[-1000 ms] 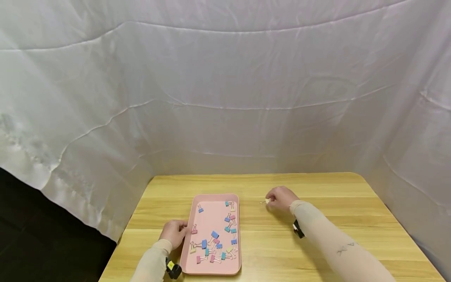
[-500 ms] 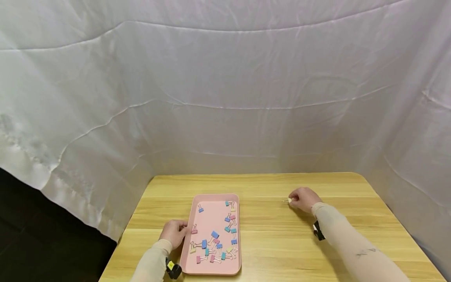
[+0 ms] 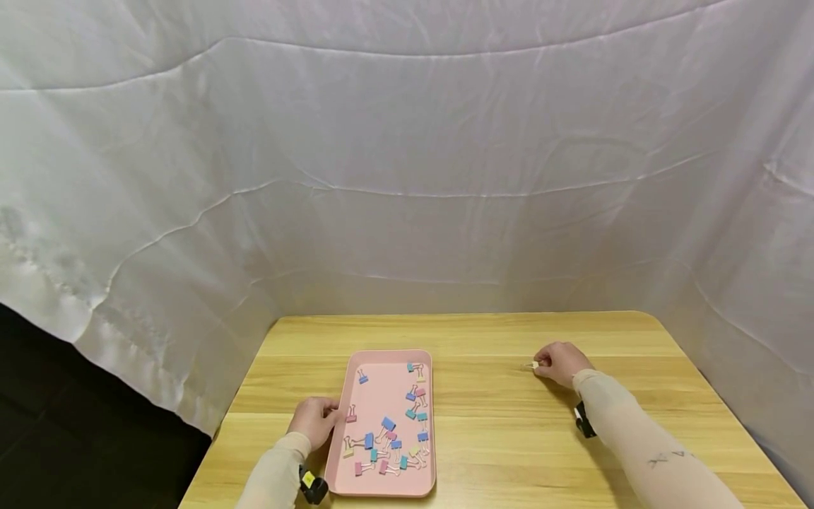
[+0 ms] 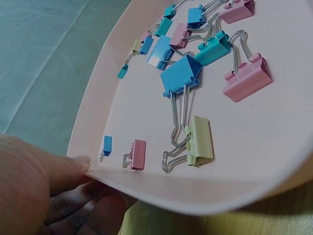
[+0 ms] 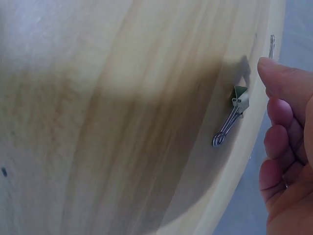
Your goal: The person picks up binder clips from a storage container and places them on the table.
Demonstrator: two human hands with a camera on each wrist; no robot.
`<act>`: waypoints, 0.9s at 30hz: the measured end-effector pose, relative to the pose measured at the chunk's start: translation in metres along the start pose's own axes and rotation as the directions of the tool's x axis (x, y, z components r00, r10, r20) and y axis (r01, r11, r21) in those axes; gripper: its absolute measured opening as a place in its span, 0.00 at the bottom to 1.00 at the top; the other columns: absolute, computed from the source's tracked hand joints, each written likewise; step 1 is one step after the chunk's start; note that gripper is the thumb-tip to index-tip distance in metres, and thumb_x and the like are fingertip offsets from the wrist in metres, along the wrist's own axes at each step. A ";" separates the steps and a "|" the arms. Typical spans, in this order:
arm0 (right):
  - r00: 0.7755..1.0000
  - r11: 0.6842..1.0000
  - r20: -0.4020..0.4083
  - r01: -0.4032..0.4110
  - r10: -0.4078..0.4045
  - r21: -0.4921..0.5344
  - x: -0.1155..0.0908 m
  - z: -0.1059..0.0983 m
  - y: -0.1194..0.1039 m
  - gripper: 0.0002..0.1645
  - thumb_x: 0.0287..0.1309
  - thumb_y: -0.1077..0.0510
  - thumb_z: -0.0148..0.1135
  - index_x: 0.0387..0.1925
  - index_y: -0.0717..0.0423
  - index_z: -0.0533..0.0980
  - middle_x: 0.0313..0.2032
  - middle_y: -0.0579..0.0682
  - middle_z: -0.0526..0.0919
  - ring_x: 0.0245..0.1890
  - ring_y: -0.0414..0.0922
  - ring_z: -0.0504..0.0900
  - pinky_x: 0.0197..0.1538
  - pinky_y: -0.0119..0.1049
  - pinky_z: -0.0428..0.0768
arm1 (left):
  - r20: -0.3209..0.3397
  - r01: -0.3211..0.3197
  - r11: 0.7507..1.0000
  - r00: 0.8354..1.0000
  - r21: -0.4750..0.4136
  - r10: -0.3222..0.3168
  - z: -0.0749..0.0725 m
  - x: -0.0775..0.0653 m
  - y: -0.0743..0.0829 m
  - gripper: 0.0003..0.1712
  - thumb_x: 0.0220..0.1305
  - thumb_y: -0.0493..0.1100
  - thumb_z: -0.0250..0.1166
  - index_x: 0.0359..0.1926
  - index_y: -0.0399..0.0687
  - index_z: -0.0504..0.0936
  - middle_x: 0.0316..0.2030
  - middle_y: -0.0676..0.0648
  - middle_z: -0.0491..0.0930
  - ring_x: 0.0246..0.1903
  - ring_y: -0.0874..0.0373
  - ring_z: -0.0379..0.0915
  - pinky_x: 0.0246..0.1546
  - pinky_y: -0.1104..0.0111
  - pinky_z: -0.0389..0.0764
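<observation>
My left hand (image 3: 314,418) grips the left rim of a pink tray (image 3: 345,396); in the left wrist view its thumb lies over the rim, fingers outside. Several binder clips in blue, teal, pink and yellow lie inside, among them a pink clip (image 4: 139,154) and a yellow clip (image 4: 200,141) near that rim. Over the table's right half, my right hand (image 3: 564,364) pinches a pale yellow binder clip (image 3: 535,365), its wire handle pointing left. In the right wrist view a wire handle (image 5: 272,46) sticks out past the thumb, and a pale binder clip (image 5: 240,102) appears separate from the fingers.
The wooden table (image 3: 483,438) has its far edge against a white curtain (image 3: 407,240), which also runs along both sides. A dark area (image 3: 76,424) lies beyond the curtain at lower left.
The right hand has moved rightward across the table with the pale binder clip, slowing in the last half second. My left hand and the tray have not moved.
</observation>
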State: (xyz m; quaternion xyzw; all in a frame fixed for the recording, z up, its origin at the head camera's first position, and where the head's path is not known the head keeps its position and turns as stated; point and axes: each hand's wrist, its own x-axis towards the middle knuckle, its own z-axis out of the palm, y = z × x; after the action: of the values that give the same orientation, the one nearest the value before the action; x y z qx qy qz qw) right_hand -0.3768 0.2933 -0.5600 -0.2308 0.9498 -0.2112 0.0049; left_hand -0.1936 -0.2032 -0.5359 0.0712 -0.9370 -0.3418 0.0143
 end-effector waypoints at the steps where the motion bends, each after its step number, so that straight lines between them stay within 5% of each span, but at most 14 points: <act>1: 1.000 1.000 0.000 0.004 -0.004 -0.001 0.000 0.000 0.000 0.06 0.49 0.58 0.72 0.29 0.54 0.81 0.19 0.39 0.71 0.24 0.40 0.68 0.34 0.39 0.69 | -0.002 -0.001 1.000 1.000 0.001 0.001 0.000 0.000 0.000 0.08 0.60 0.35 0.65 0.40 0.38 0.86 0.28 0.51 0.80 0.25 0.60 0.71 0.26 0.68 0.76; 16: 1.000 1.000 0.016 -0.010 0.011 -0.017 -0.003 0.003 0.001 0.07 0.48 0.56 0.73 0.30 0.53 0.83 0.20 0.38 0.74 0.24 0.38 0.69 0.35 0.39 0.73 | 0.010 0.037 0.999 0.999 -0.003 -0.037 -0.001 0.000 0.003 0.09 0.62 0.36 0.65 0.42 0.39 0.85 0.31 0.49 0.81 0.28 0.59 0.73 0.31 0.66 0.79; 27: 0.999 0.997 0.021 -0.038 0.037 0.062 -0.002 -0.005 -0.012 0.18 0.52 0.55 0.71 0.42 0.63 0.83 0.23 0.40 0.78 0.24 0.39 0.72 0.38 0.42 0.77 | 0.009 0.030 1.000 1.000 -0.008 -0.030 0.000 -0.001 0.003 0.08 0.62 0.35 0.65 0.41 0.39 0.86 0.29 0.50 0.81 0.26 0.60 0.72 0.27 0.68 0.77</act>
State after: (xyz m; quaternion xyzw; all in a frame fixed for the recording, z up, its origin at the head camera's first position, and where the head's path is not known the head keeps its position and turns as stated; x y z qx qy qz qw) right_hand -0.3705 0.2864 -0.5505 -0.2149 0.9468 -0.2383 0.0253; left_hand -0.1934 -0.2011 -0.5344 0.0836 -0.9344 -0.3462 0.0056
